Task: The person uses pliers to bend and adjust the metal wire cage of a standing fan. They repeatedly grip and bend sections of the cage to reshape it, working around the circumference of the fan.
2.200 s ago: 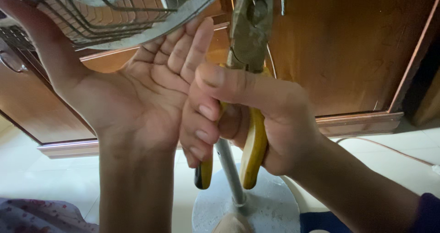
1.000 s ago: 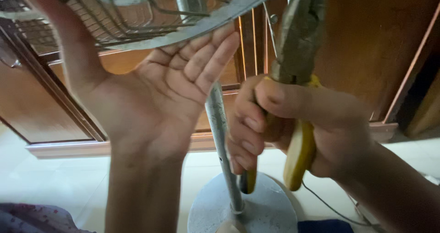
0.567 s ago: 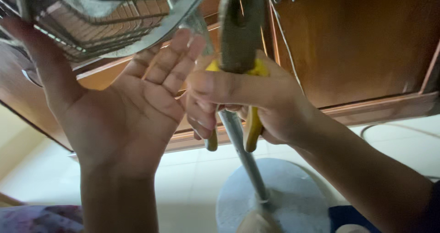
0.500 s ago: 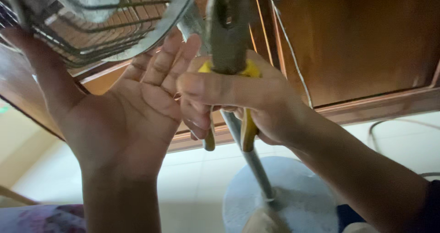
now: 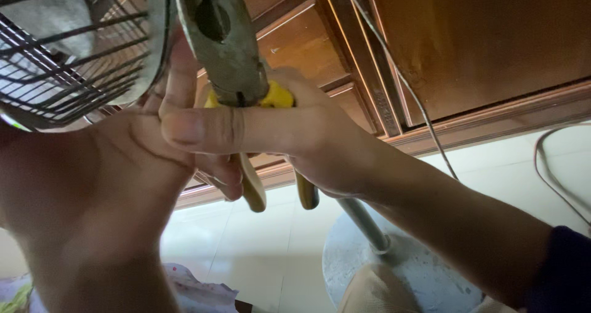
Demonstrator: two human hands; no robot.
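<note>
Gripping yellow-handled pliers (image 5: 237,73), right hand (image 5: 289,134) fingers wrapped tight, left hand (image 5: 117,165) fingers spread behind wire fan guard (image 5: 74,48).

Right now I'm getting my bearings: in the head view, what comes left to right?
Fan grille → left hand → yellow-handled pliers → right hand → round fan base → cable loop.

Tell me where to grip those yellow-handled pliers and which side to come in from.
Grip the pliers by the two yellow handles, coming from the right, probably as the right hand does now. The handles hang down, apart and padded; the bare metal head points up beside the fan guard, where the left hand fills the left side.
</note>
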